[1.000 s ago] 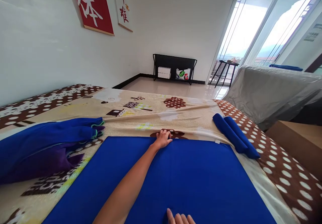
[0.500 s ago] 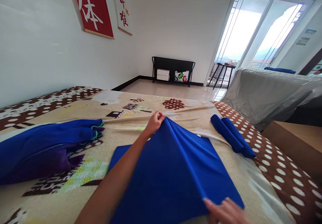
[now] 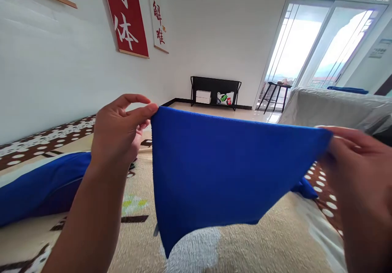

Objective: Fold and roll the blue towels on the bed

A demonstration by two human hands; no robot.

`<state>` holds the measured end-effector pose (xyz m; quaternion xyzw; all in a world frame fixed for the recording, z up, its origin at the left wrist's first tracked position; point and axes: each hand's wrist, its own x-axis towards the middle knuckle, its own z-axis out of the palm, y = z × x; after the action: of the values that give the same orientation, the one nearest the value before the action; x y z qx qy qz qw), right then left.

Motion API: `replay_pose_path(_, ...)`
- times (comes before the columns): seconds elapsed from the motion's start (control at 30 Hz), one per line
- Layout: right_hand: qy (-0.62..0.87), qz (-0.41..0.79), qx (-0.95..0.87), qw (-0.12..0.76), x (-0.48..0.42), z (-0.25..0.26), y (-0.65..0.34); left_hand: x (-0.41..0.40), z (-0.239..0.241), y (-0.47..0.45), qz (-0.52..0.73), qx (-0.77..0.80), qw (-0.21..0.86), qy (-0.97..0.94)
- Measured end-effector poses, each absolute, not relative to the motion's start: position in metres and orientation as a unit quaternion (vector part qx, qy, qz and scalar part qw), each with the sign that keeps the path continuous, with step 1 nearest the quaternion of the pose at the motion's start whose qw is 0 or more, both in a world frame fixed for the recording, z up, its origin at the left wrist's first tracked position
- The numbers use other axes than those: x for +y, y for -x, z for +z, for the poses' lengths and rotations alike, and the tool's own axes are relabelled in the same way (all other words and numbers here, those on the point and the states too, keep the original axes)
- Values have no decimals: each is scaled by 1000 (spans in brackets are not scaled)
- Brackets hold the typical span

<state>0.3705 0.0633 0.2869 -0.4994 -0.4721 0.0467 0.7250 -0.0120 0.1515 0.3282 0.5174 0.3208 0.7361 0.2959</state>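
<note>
A plain blue cloth (image 3: 226,171) hangs stretched between my two hands above the bed. My left hand (image 3: 122,121) pinches its upper left corner between thumb and fingers. At the upper right corner, my right hand (image 3: 358,154) grips the fabric, slightly blurred. The lower edge sags in a curve, and the lower left corner points down. To the left lies a heap of blue and dark purple cloth (image 3: 52,179) on the patterned blanket (image 3: 275,248). Behind the held cloth, at the right, part of a blue bundle (image 3: 306,189) shows; the rest is hidden.
Brown polka-dot borders (image 3: 330,207) run along the blanket's sides. Beyond the bed stand a black rack (image 3: 216,84) with a white box, a dark stool (image 3: 275,95), and furniture under a plastic cover (image 3: 343,105). Scrolls (image 3: 131,23) hang on the left wall.
The blue cloth, spread on the bed before, is now lifted and stretched upright between both hands. Both hands have risen, the left moving leftward and the right rightward. The view has tilted up slightly.
</note>
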Motion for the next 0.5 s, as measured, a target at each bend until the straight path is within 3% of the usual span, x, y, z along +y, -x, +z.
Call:
replay_pose_path(0.17, 482, 199, -495, 696, 139, 267, -379, 191, 296, 16, 704, 357, 353, -502)
replay_pose_path(0.33, 447, 196, -499, 716, 170, 277, -383, 217, 300, 10, 718, 337, 347, -501)
replay_pose_path(0.5, 431, 175, -511, 723, 135, 292, -384, 178, 297, 13, 749, 326, 276, -507)
